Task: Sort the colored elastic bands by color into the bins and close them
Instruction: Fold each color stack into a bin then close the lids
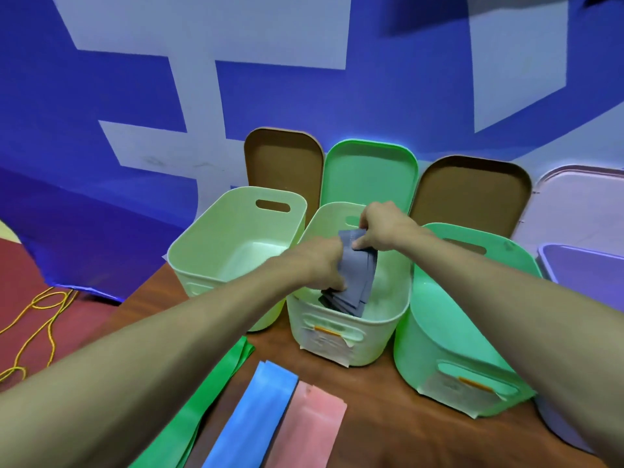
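In middle bin point(385, 336), left hand point(319, 265) and right hand point(381, 228) grip grey bands point(358, 282); label point(326, 342) illegible.

A brown wooden table point(381, 420) stands against a wall point(277, 89) painted deep blue with pale blocks. Beyond the table's left edge lies a red floor point(23, 271). A yellow cord point(45, 315) loops on it, just below the hem of a blue cloth point(87, 238).

Nothing legible; paper labels point(326, 342) on the bins point(381, 332) are blurred
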`<state>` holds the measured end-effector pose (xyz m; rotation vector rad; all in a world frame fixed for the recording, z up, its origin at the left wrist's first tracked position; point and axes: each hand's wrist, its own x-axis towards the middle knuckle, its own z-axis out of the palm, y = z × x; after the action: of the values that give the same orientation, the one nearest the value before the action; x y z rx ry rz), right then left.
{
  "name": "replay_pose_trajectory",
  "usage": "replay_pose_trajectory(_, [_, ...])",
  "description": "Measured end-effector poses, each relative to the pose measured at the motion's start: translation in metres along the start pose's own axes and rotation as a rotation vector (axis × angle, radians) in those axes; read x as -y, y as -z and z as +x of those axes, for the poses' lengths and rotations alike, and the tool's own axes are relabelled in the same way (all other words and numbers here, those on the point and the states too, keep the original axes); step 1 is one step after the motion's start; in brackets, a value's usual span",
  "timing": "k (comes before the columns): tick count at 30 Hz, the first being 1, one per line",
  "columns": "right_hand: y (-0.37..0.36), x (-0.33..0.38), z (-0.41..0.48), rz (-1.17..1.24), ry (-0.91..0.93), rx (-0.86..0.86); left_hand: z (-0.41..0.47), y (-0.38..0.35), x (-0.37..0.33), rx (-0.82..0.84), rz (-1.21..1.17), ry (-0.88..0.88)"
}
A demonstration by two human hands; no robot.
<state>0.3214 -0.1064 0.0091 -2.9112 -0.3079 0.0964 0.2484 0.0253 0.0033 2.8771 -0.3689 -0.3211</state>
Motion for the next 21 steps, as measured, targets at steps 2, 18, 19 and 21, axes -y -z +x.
replay_pose_trajectory(2, [-0.009, 0.001, 0.003, -0.091, 0.032, 0.034, 0.002, -0.006, -0.003, -0.044, 0.149, -0.030])
replay_pose_trajectory(18, [0.021, 0.020, -0.122, -0.021, 0.140, -0.213, -0.132, -0.010, 0.014, -0.547, -0.343, -0.210])
replay_pose_trajectory(19, [0.017, 0.024, -0.137, 0.021, 0.151, -0.229, -0.144, -0.015, 0.016, -0.551, -0.360, -0.214])
replay_pose_trajectory(21, [0.006, 0.034, -0.166, 0.074, 0.186, -0.228, -0.168, -0.028, 0.022, -0.554, -0.398, -0.209])
